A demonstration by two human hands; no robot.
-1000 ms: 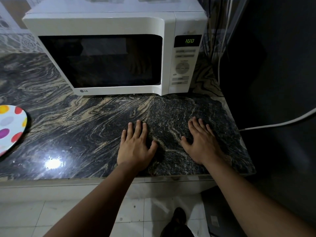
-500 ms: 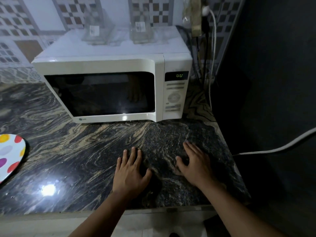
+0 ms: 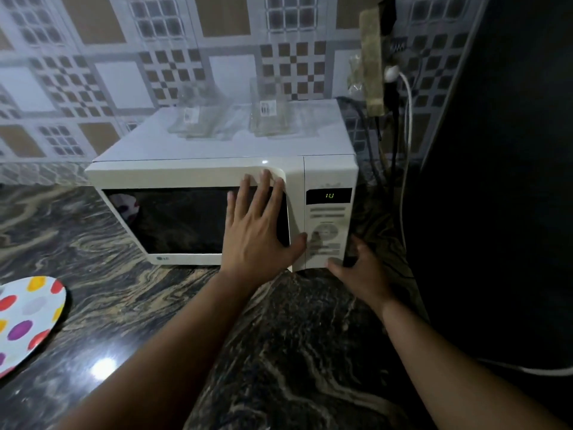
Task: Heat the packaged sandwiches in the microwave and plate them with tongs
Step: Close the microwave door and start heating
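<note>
Both hands on the microwave (image 3: 198, 169) — left hand (image 3: 259, 231) spread flat on its door, right hand (image 3: 361, 268) seemingly clasping its corner

Dim – lamp glare on countertop (image 3: 102, 372), edges warped

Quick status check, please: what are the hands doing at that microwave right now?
Left hand flat on microwave door, door shut. Right hand at lower right corner, thumb under control panel. Spotted plate empty, nothing in the way.
</note>
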